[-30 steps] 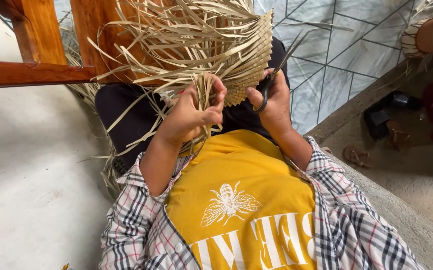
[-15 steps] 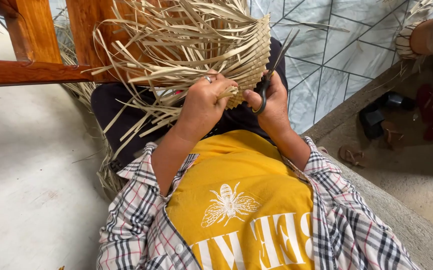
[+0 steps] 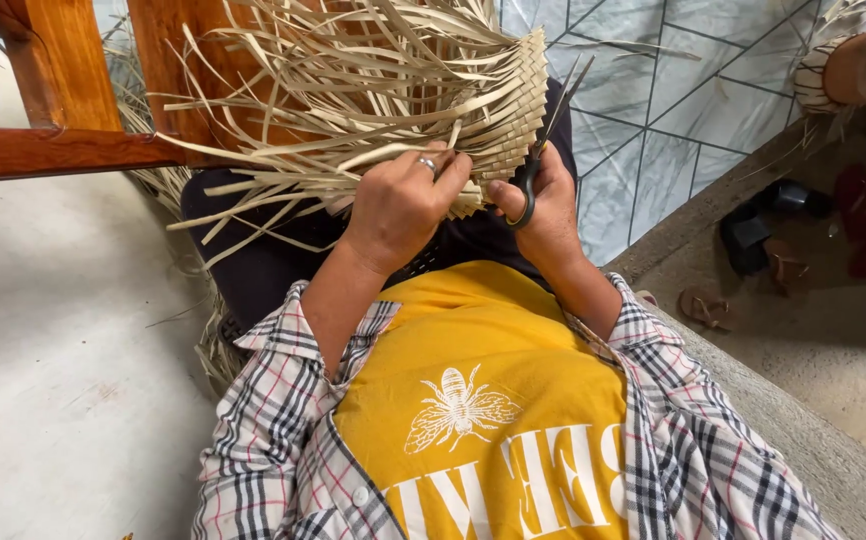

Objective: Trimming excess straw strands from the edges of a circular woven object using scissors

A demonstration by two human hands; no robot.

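A half-woven mat of pale straw strips [image 3: 423,90] rests on my lap, its loose ends fanning out to the left. My left hand [image 3: 401,205], a ring on one finger, pinches a strip at the mat's lower woven edge. Just to its right, my right hand [image 3: 545,212] grips a pair of dark-handled scissors [image 3: 541,150], whose blades point up along the woven edge. The two hands almost touch at the edge.
A wooden chair frame [image 3: 63,110] stands at the upper left. A tiled floor [image 3: 653,100] lies beyond the mat. A concrete step [image 3: 813,420] runs down the right, with sandals [image 3: 703,305] and dark shoes [image 3: 753,235] below it. Another woven piece [image 3: 833,50] sits top right.
My left hand has risen from the loose strips below to the woven edge and closed on a strip. The right hand with the scissors has stayed almost in place.
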